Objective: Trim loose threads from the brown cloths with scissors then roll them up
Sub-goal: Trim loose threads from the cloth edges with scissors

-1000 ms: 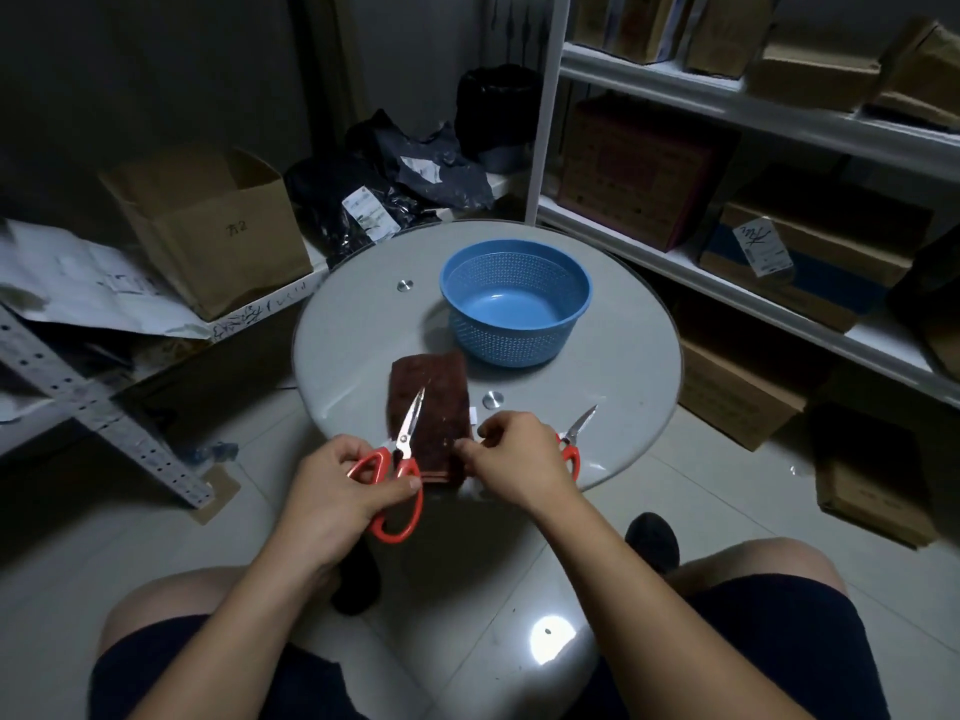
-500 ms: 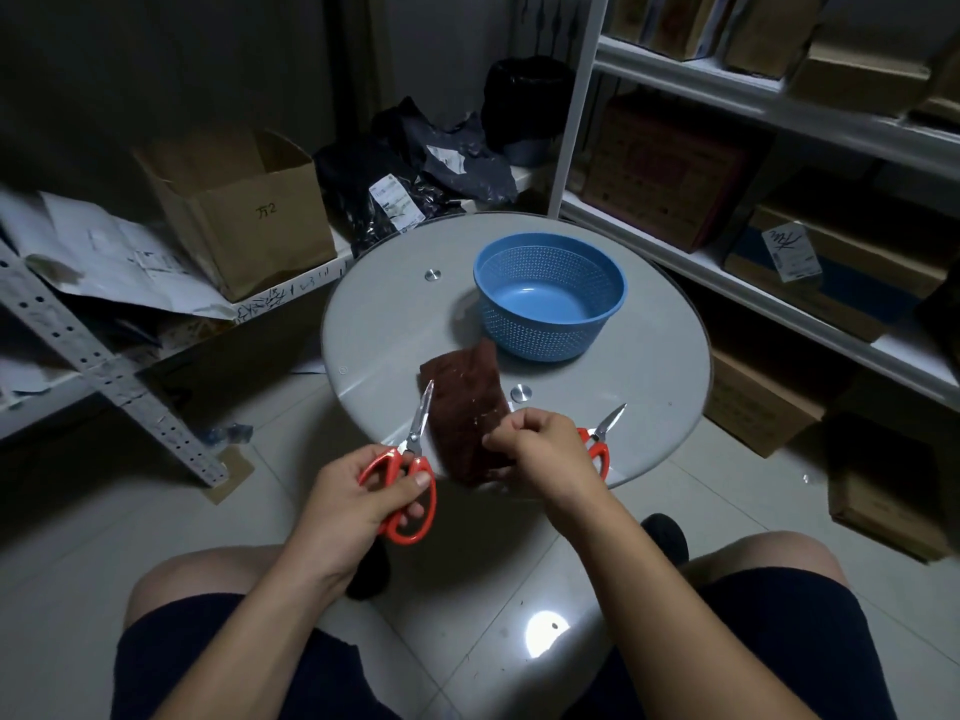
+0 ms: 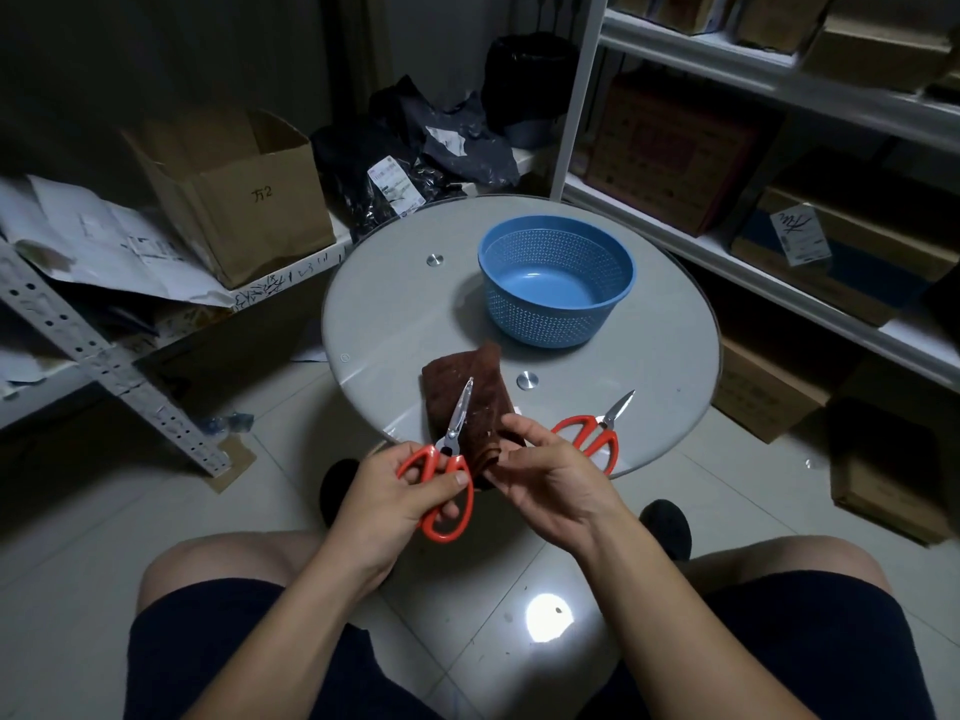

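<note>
A brown cloth (image 3: 480, 389) lies folded at the near edge of the round glass table (image 3: 395, 304), its near end hanging over the rim. My left hand (image 3: 400, 496) grips red-handled scissors (image 3: 447, 459), blades closed and pointing up over the cloth. My right hand (image 3: 550, 475) pinches the cloth's near edge between thumb and fingers. A second pair of red scissors (image 3: 597, 431) lies on the table just right of my right hand.
An empty blue perforated basket (image 3: 556, 280) stands on the table beyond the cloth. Metal shelves with cardboard boxes (image 3: 779, 210) line the right; an open carton (image 3: 234, 189), papers and black bags sit on the left shelf. My knees are below the table edge.
My right hand has turned palm-up and lifted the cloth's near edge off the table rim. The left hand with the scissors has drawn slightly back toward me. The cloth has rumpled and skewed.
</note>
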### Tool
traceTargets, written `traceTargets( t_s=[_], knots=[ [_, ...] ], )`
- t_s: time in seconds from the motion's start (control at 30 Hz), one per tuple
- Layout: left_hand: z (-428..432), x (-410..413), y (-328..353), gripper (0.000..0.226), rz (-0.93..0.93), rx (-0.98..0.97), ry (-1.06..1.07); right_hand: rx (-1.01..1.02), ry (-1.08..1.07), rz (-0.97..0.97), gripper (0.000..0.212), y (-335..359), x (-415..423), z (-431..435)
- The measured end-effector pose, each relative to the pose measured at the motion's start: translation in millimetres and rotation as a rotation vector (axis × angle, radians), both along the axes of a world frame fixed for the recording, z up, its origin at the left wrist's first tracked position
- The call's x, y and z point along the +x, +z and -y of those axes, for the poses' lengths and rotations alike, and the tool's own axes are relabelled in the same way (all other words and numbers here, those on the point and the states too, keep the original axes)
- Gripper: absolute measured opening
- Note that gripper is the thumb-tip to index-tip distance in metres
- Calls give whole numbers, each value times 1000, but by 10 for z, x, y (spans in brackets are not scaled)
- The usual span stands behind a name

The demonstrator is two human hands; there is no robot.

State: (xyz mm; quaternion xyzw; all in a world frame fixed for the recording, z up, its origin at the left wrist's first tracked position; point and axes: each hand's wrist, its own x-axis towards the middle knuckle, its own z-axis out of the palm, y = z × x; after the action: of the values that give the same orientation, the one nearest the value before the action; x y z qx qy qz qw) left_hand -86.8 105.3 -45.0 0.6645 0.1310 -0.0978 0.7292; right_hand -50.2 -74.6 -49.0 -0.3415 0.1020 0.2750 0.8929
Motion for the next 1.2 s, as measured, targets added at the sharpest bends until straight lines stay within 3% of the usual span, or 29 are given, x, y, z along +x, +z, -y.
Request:
traceTargets(
  t_s=[0.13, 0.27, 0.37, 0.47, 0.73, 0.9, 1.03, 1.1, 1.2],
  knots=[
    [25, -32, -17, 21, 2, 36, -23, -115, 104, 129, 45, 13, -15, -47],
    [26, -36, 35, 23, 19, 107, -67, -328, 131, 129, 35, 23, 15, -126],
    [-5, -24, 74, 32, 41, 179, -92, -434, 99, 164, 21, 57, 26, -183],
    [-34, -45, 109, 25, 62, 259, -129, -506, 33, 135, 17, 80, 65, -248],
    [-71, -67, 262, 20, 56, 298, -165, -407, -107, -91, 5, 93, 206, -311],
    [-52, -41, 244, 21, 5, 237, -131, -343, -237, -225, 47, 101, 255, -396],
    [-116, -136, 206, 14, -11, 169, -116, -173, -333, -295, 17, 166, 333, -210],
    [-146, -145, 228, 11, -7, 137, -73, -109, -278, -229, 15, 182, 358, -49],
    [-142, -68, 250, 26, -22, 112, -28, -126, -176, -97, 14, 219, 250, 5]
  ],
)
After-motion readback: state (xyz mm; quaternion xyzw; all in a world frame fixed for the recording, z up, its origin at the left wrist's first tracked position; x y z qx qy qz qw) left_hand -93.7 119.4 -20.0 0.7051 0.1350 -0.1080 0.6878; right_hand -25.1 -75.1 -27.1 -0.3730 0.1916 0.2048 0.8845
